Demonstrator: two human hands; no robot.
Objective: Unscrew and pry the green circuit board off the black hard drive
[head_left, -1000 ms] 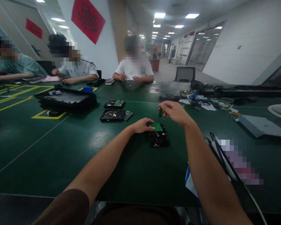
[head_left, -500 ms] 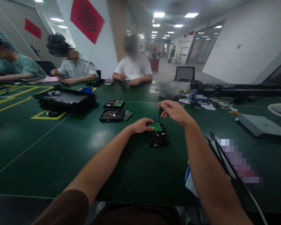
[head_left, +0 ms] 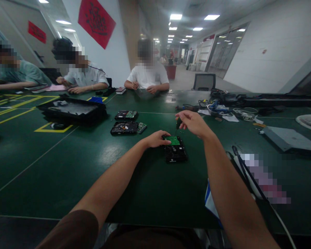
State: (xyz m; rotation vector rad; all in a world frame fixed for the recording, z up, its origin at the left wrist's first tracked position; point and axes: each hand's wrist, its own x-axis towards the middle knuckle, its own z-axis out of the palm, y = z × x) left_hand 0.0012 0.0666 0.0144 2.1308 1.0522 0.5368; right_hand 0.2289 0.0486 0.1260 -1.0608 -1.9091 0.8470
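Note:
A black hard drive [head_left: 175,154] lies on the green table in front of me, its green circuit board [head_left: 174,140] facing up at the far end. My left hand [head_left: 158,139] grips the drive's far left side, thumb resting by the board. Above the far right part of the drive, my right hand [head_left: 193,122] is closed around the dark handle of a screwdriver [head_left: 178,122]. The thin shaft points down at the board's far edge; whether the tip sits in a screw is too small to tell. Several tiny screws [head_left: 181,131] lie just beyond.
Left of my hands lie another hard drive [head_left: 123,128], a loose circuit board [head_left: 142,128] and a further drive [head_left: 126,114]. Black trays [head_left: 72,110] stand farther left. On the right are cables [head_left: 219,107] and a grey metal box [head_left: 291,138]. Several people sit across the table.
My right hand has turned slightly on the screwdriver, so less of the handle shows. My left hand and the drive keep their place. The person opposite has shifted a hand.

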